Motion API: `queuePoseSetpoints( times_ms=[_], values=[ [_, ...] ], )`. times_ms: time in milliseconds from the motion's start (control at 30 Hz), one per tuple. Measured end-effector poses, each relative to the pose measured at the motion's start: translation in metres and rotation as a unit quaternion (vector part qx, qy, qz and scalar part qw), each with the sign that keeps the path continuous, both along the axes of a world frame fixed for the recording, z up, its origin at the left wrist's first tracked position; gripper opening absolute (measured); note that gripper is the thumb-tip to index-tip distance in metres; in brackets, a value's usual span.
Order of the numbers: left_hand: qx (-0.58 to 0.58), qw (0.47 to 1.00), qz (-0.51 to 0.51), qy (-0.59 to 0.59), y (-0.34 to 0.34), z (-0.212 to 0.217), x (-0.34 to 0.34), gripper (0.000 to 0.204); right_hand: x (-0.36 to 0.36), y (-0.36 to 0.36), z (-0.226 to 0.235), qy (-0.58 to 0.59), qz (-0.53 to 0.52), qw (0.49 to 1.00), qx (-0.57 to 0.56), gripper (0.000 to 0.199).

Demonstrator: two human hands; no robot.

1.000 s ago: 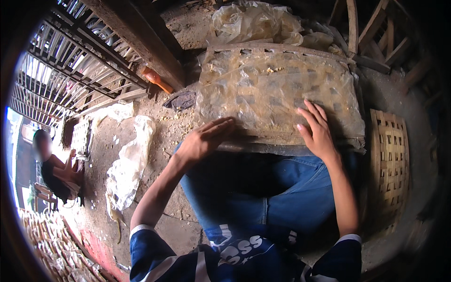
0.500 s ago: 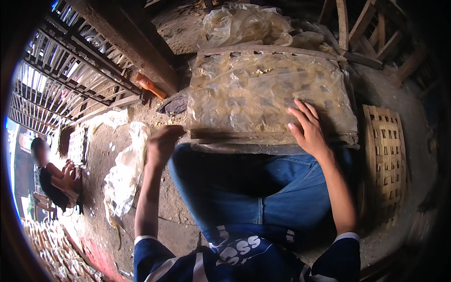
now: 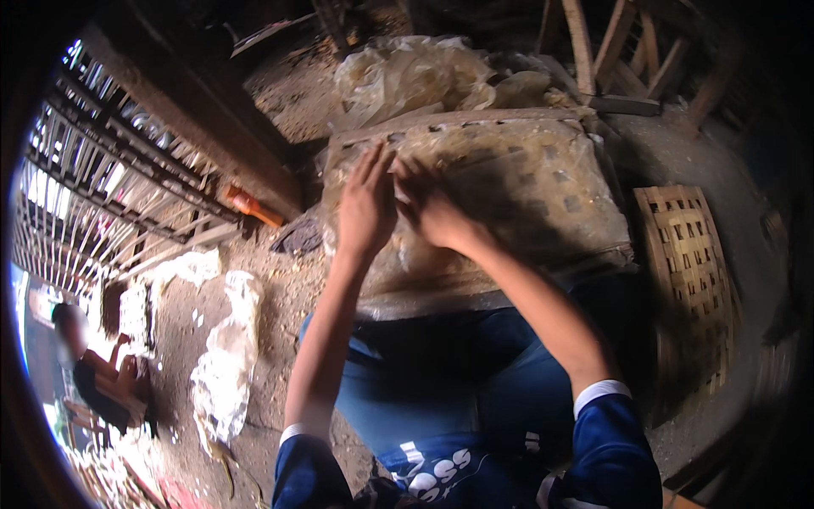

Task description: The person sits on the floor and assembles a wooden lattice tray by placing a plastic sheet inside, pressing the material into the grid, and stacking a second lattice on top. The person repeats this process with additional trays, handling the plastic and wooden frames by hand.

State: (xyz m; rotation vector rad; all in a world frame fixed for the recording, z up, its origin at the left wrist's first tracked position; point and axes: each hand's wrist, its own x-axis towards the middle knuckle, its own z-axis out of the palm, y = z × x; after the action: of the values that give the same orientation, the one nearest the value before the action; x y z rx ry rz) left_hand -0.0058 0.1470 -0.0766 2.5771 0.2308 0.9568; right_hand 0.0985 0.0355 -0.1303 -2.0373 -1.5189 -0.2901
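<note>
In front of my lap lies a woven bamboo tray (image 3: 475, 121) with a wooden rim, covered by a crumpled, yellowish clear plastic sheet (image 3: 543, 216). My left hand (image 3: 365, 208) is over the tray's left part, fingers stretched toward the far rim. Close beside it, my right hand (image 3: 434, 205) reaches in from the right with its fingers extended. The fingertips of both hands nearly meet; whether they press on the plastic cannot be made out. No held thing shows in either hand.
Bunched plastic sheets (image 3: 411, 76) lie beyond the tray. A second woven bamboo panel (image 3: 688, 254) stands to the right. On the left are an orange tool-like object (image 3: 253, 206), loose plastic (image 3: 227, 356), slatted racks (image 3: 127, 161) and a seated person (image 3: 106, 373).
Both hands have come together over the left part of the tray: my left from beside its near corner, my right from its right side. The view has shifted slightly.
</note>
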Motion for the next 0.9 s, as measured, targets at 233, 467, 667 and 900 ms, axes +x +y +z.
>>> queuePoseSetpoints(
  times_ms=[233,467,667,900],
  values=[
    [0.148,0.976,0.046,0.151,0.009,-0.071,0.032,0.071,0.088,-0.097,0.001,0.151,-0.167,0.950,-0.216,0.071],
    [0.130,0.976,0.046,0.171,-0.001,-0.070,0.043,0.078,0.238,-0.326,-0.034,0.031,-0.553,0.826,-0.104,0.079],
    [0.137,0.967,0.059,0.206,0.013,-0.065,0.034,0.075,0.094,-0.108,0.034,0.194,-0.189,0.962,-0.044,0.055],
    [0.144,0.968,0.048,0.199,0.012,-0.059,0.031,0.075,0.095,-0.079,0.022,0.083,-0.160,0.948,-0.263,0.070]
  ],
)
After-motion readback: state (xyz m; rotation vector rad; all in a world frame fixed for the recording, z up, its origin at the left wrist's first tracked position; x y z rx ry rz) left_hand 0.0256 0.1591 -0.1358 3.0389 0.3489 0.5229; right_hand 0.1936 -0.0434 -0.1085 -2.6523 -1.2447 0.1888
